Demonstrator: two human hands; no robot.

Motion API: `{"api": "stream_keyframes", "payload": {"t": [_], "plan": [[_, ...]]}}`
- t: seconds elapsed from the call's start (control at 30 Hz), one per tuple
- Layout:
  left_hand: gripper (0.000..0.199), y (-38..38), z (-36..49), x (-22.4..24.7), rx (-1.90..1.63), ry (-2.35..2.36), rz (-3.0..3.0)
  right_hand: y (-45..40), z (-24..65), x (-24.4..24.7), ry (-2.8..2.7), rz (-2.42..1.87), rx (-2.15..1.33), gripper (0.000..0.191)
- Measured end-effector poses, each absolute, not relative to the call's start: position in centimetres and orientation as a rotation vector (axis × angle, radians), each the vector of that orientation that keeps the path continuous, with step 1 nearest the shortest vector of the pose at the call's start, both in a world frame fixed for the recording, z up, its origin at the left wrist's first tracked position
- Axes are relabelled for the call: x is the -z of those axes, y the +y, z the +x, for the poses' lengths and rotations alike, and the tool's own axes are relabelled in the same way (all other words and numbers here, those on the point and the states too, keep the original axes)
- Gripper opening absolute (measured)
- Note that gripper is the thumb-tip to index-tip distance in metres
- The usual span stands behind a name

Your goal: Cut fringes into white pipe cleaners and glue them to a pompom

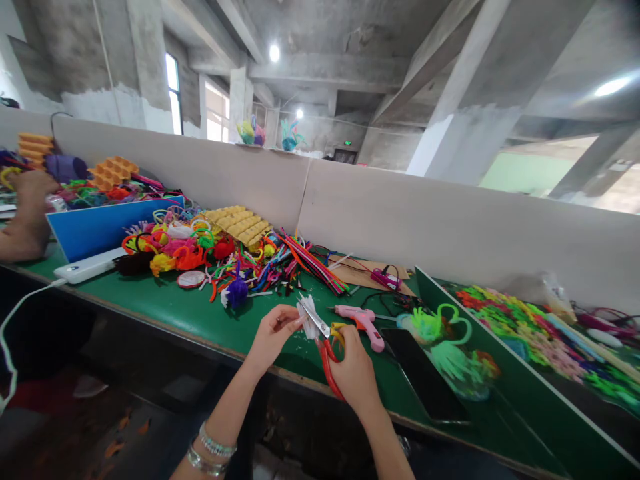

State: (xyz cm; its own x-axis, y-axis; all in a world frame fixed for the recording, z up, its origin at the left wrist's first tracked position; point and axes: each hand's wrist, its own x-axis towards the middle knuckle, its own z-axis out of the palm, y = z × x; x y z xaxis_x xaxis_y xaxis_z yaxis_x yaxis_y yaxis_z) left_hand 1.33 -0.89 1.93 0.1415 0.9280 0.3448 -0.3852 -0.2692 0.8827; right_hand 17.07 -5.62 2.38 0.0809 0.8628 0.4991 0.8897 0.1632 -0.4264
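Observation:
My left hand [275, 335], bracelets on its wrist, pinches the left side of a white fluffy piece [309, 319] above the front of the green table. Red-handled scissors [327, 360] are in my right hand [353, 367], their slightly parted blades lying across the white piece. Something yellow [339, 332] shows at the fingers of my right hand; whether it belongs to the scissors I cannot tell. Small white bits lie on the table under the piece. A pink glue gun [364, 321] rests just right of the scissors.
Colourful pipe cleaners [315, 263] and fuzzy shapes [185, 250] are heaped at the left back. A black phone [425, 377] lies beside green fuzzy pieces [457, 360]. Dividers [115, 227] [520, 380] stand on both sides. Another person's arm [27, 217] is at far left.

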Motion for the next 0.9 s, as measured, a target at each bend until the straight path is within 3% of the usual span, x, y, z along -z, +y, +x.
{"api": "stream_keyframes", "payload": {"t": [0.9], "plan": [[0.020, -0.93, 1.01, -2.00, -1.428, 0.632, 1.291, -5.76, 17.13, -2.55, -1.757, -1.682, 0.095, 0.016]]}}
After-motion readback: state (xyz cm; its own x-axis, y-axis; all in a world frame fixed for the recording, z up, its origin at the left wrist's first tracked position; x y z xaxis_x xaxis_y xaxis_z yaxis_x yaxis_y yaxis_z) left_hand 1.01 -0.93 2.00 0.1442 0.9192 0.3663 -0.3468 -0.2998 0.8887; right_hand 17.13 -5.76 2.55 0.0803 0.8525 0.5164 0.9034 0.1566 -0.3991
